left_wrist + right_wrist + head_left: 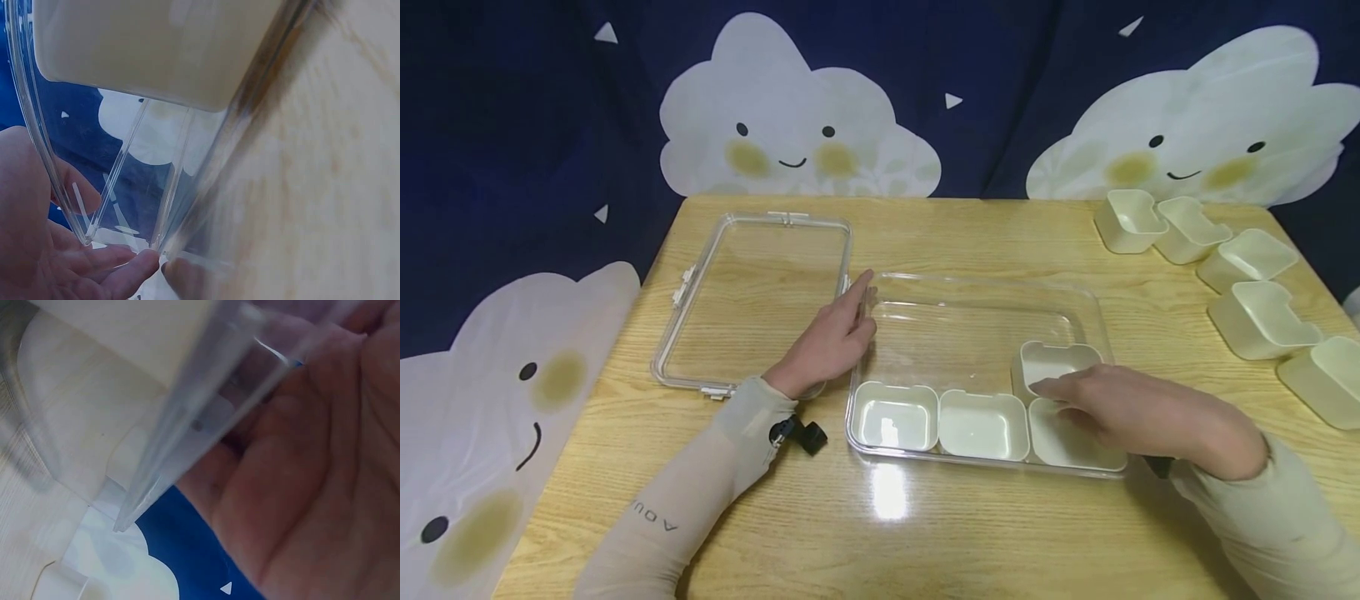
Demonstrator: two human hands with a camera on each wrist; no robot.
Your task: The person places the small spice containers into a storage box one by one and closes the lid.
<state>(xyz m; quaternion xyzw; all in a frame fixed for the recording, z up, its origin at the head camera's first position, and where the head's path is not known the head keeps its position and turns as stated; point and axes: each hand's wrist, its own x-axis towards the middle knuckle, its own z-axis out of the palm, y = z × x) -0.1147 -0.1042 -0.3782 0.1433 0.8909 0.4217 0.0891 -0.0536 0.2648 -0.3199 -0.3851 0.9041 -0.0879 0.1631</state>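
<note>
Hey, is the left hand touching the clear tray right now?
Touching. In the head view the left hand lies with its fingers straight against the left rim of the clear tray; the left wrist view shows the fingertips at the tray's corner.

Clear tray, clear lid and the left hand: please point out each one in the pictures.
Clear tray (977,287), head view, on its far rim.
Clear lid (752,292), head view, on its flat middle panel.
Left hand (831,342), head view, on the back of the hand.
</note>
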